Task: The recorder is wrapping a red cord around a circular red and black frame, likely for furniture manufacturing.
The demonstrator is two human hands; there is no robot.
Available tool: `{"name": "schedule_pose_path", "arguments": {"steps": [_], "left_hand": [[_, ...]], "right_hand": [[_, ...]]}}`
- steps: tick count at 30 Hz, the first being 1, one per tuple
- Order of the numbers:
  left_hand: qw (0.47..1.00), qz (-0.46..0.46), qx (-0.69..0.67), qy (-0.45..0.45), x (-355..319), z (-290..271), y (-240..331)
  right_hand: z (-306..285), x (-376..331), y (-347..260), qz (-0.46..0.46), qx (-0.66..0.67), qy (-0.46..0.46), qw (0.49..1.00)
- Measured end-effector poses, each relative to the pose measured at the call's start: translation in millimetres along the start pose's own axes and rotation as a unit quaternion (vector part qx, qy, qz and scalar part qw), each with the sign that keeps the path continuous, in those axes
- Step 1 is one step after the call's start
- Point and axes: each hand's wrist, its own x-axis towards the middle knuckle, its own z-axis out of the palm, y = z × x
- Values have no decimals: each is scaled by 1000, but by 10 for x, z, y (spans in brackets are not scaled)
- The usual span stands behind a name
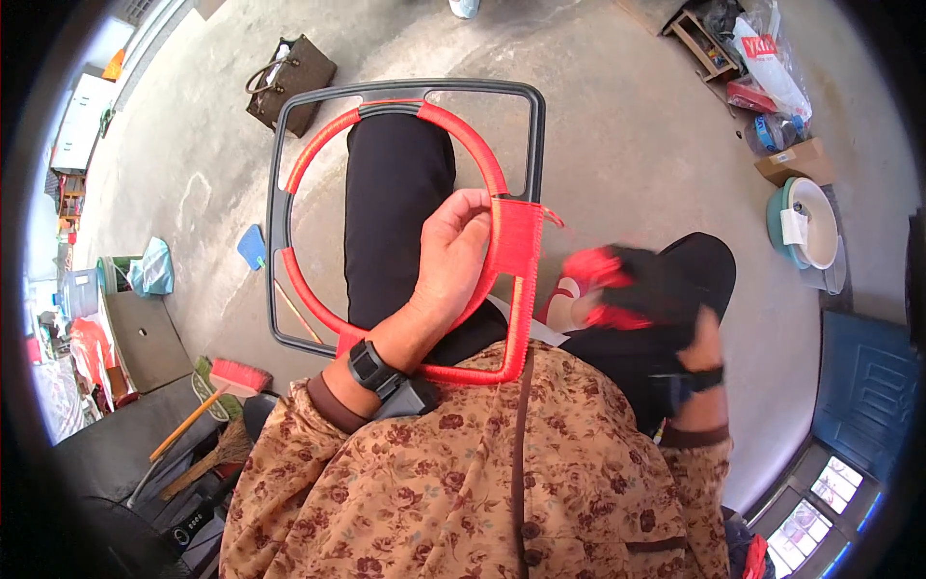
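A dark grey square plastic frame [275, 207] with a round inner ring rests on my lap. Red cord [463, 135] is wound around the ring, and a band of red weaving [517, 236] runs down its right side. My left hand [451, 253] grips the ring beside that woven band. My right hand [641, 289], blurred and in a black and red glove, is to the right of the frame, closed around red cord [588, 265]. A roll of red cord [562, 299] lies on my lap by that hand.
Concrete floor all around. A brown handbag [289, 82] stands beyond the frame. A red-headed broom [231, 381] and a straw brush [217, 454] lie at lower left, a blue scraper [251, 246] nearby. Stacked basins [810, 227], a cardboard box [796, 159] and bags sit at right.
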Motion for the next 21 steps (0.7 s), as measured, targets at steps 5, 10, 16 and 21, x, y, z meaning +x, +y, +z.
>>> {"name": "schedule_pose_path", "arguments": {"steps": [5, 10, 16, 21], "left_hand": [[995, -34, 97, -15, 7, 3, -31], [925, 194, 312, 95, 8, 5, 5], [743, 493, 436, 124, -122, 25, 279], [791, 494, 347, 101, -96, 71, 245]], "right_hand": [[668, 919, 88, -140, -161, -64, 975], [539, 1064, 87, -92, 162, 212, 959], [419, 808, -483, -202, -43, 322, 924], [643, 854, -702, -228, 181, 226, 929]]}}
